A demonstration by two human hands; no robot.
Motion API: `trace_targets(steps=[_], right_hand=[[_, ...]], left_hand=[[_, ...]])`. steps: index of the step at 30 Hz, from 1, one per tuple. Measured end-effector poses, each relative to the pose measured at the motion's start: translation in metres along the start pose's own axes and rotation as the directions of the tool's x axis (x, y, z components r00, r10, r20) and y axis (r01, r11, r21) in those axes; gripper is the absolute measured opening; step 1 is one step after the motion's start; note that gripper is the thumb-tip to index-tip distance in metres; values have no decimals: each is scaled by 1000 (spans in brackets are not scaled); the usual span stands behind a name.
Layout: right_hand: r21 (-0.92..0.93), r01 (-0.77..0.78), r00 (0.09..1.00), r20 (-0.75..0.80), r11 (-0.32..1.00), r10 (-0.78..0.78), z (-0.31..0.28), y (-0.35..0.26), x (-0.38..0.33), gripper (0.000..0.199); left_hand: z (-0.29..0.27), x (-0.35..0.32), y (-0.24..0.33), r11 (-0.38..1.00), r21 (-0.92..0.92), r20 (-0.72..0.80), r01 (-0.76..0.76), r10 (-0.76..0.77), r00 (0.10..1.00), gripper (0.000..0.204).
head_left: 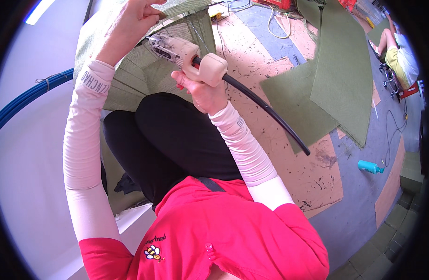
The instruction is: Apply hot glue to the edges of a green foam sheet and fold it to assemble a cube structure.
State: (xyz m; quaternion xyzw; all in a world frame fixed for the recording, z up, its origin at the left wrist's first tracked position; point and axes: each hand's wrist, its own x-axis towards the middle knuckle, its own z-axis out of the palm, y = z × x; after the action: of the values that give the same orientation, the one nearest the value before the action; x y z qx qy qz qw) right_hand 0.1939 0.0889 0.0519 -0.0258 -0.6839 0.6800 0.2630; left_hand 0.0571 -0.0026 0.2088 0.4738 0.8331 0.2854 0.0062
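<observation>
In my right hand (202, 93) is a whitish glue gun (174, 50), its front end smeared with black. A long black glue stick (270, 112) runs out of its back, toward the lower right. The gun's nozzle points left, close to the green mesh fabric (125, 86), which stands in folded panels before my knees. My left hand (125, 30) is raised at the fabric's upper edge, with fingers bent and closed on it; the top of the picture cuts off part of this hand.
Flat green sheets (342, 65) lie on the stained pink and grey floor to the right. Farther right are a teal bottle (370, 167) and a thin cable (389, 135). Another person (401, 60) sits at the far right. Bundled blue hoses (32, 95) run along the left wall.
</observation>
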Motion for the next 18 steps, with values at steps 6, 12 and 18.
trace_targets(steps=[6, 12, 18], right_hand=[[-19, -29, 1000, -3, 999, 29, 0, 1, -1, 30], [17, 18, 1000, -23, 1000, -18, -3, 3, -1, 24], [66, -101, 995, -7, 993, 102, -7, -3, -3, 26]], left_hand=[[-1, -2, -3, 1000, 0, -8, 14, -14, 1000, 36], [2, 0, -3, 1000, -16, -19, 4, -4, 1000, 36], [2, -3, -2, 1000, 2, -23, 10, -10, 1000, 36]])
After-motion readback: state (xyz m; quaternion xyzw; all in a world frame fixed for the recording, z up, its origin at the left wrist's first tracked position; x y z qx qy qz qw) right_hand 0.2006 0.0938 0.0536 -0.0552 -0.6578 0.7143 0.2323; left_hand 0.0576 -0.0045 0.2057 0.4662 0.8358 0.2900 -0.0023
